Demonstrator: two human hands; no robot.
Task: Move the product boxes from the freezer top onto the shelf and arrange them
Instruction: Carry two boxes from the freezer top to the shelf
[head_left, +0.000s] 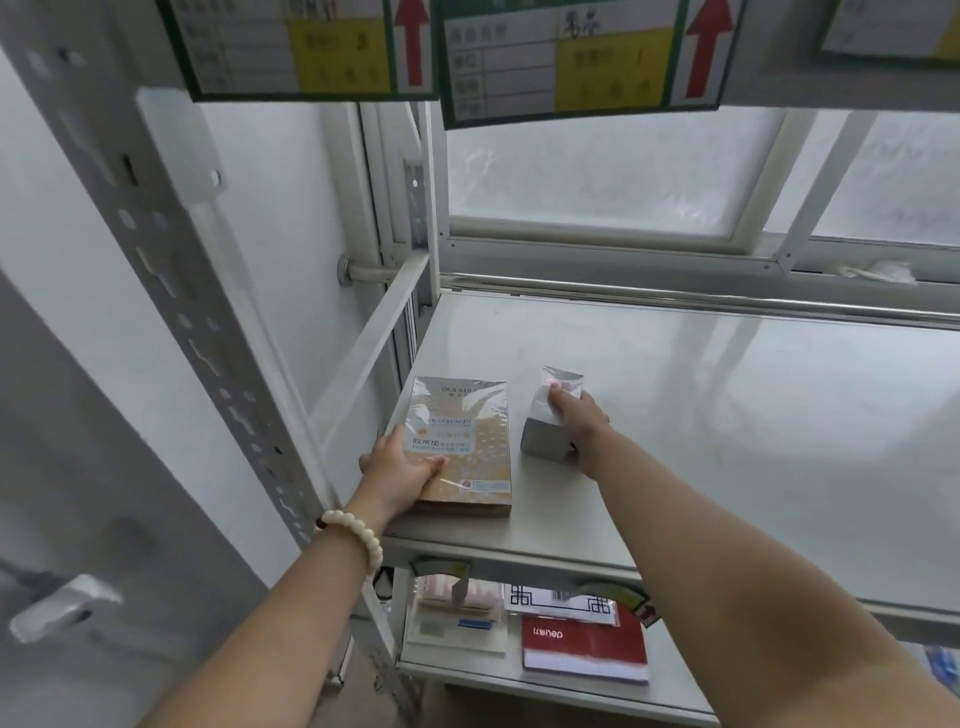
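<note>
A flat gold box (467, 431) wrapped in clear film lies at the left front of the white shelf (727, 415). My left hand (397, 470) grips its near left corner, thumb on top. To its right stands a small silver box (548, 426), also film-wrapped. My right hand (579, 421) holds that box from its right side, with fingertips on its top face. Both boxes rest on the shelf board.
A perforated grey upright (171, 291) and a diagonal brace (374, 343) bound the shelf's left side. Green label cards (571, 57) hang from the shelf above. The lower shelf holds a red pad (584, 647) and other stationery. A frosted window (613, 176) is behind.
</note>
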